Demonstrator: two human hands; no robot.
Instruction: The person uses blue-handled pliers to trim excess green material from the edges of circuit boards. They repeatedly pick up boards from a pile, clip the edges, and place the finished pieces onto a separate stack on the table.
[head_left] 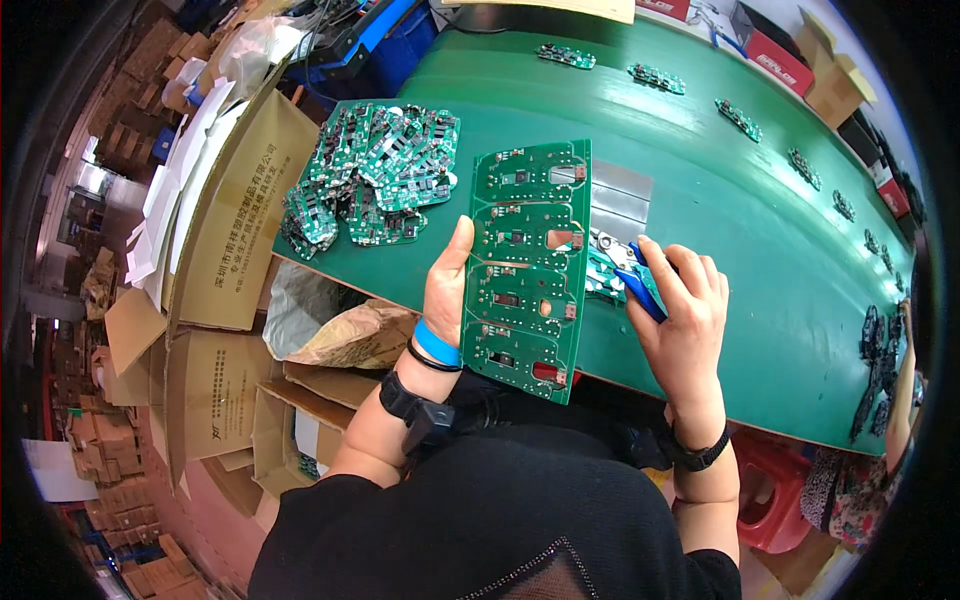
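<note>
My left hand (447, 290) grips the left edge of a tall green circuit board panel (530, 250), thumb up along its side. The panel is tilted up above the table and carries several repeated sections with cut-outs. In my right hand (685, 315) is a pair of blue-handled cutters (643, 293); their metal jaws point at the panel's right edge, and I cannot tell whether they touch it. Behind the panel, a few small board pieces lie partly hidden by the cutters. A grey metal plate (622, 195) rests on the table there.
A heap of small circuit boards (385, 165) covers the table's left corner. Single boards (657, 79) lie spaced along the green surface (480, 80). Cardboard boxes (235, 220) stand at the left. Another person's arm (905, 390) is at the far right, near a red stool (770, 500).
</note>
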